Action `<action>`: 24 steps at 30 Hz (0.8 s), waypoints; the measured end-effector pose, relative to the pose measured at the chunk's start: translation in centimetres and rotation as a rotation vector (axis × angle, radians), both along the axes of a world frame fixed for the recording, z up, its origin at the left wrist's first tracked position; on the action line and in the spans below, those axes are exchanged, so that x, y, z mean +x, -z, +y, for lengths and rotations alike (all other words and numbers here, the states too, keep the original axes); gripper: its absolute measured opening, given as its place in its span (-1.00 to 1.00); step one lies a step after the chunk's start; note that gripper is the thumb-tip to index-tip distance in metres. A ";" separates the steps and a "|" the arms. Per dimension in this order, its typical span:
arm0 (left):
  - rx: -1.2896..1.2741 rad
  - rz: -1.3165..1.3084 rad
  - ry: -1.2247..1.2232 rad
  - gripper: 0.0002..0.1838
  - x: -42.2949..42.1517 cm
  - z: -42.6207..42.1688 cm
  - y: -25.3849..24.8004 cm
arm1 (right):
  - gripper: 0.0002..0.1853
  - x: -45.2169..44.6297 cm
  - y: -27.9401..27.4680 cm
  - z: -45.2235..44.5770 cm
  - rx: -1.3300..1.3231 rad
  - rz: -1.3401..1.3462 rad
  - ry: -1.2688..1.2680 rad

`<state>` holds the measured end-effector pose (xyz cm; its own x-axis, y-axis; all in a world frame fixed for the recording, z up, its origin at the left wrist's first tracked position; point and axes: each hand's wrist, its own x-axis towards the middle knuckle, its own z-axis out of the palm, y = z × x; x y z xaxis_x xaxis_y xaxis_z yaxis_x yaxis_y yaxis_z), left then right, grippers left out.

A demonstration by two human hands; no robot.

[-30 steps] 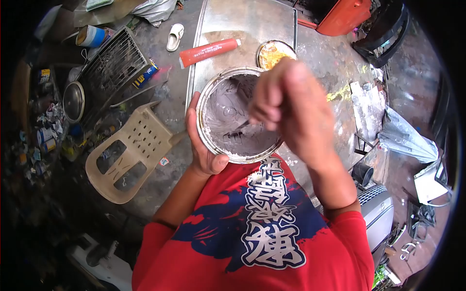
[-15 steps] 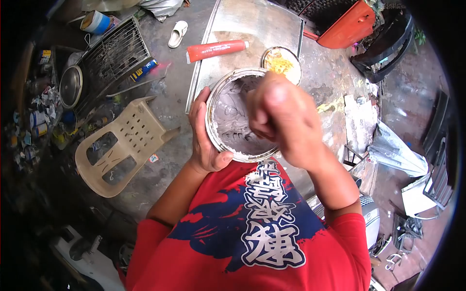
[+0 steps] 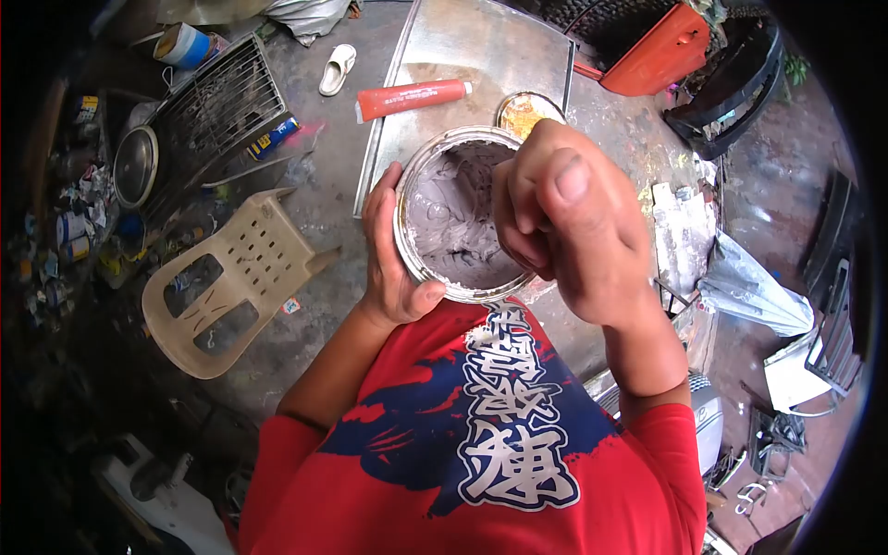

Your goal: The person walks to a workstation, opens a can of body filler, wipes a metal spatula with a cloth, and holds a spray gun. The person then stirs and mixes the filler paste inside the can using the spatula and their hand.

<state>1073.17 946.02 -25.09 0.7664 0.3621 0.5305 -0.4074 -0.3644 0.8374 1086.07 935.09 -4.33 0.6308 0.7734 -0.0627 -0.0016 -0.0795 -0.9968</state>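
A round can [image 3: 405,242] of thick grey-purple paste is tilted toward me, close to my chest. My left hand [image 3: 388,259] wraps round its left side, the fingers behind the rim and the thumb at the lower edge. Over the right part of the opening, my right hand [image 3: 578,217] is closed in a fist-like grip, thumb on top. What it holds is hidden beneath the fingers. The paste [image 3: 453,208] has ridges and a dark gouge near its middle. Beyond the can, a red tube [image 3: 413,99] and a round lid smeared with yellow-orange [image 3: 529,113] lie on a metal-topped surface [image 3: 481,42].
A beige plastic chair [image 3: 264,254] stands at the left, with a white clog [image 3: 338,69] farther back. Dark grille-like metal [image 3: 217,102] and scattered cans lie at the far left. An orange-red panel [image 3: 657,51] and grey sheeting [image 3: 758,287] are at the right.
My right hand has shifted right and a little up over the can since half a second ago. My left hand keeps its hold. Earlier, a dark thin tool end showed in the paste below my right hand.
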 end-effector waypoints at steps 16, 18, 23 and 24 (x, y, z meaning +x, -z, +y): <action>-0.082 0.070 0.080 0.09 -0.5 -0.1 0.6 | -0.58 0.4 1.3 0.4 0.008 0.075 -0.127; -0.050 0.077 0.030 0.08 -0.6 -0.2 0.4 | -0.56 0.0 5.2 0.7 -0.129 -0.007 -0.104; -0.066 0.042 0.113 0.13 -0.4 0.4 1.1 | -0.57 0.7 4.2 0.5 -0.021 0.122 -0.065; -0.080 0.032 0.143 0.16 -0.3 0.5 1.3 | -0.59 0.7 2.7 0.7 0.062 0.161 -0.021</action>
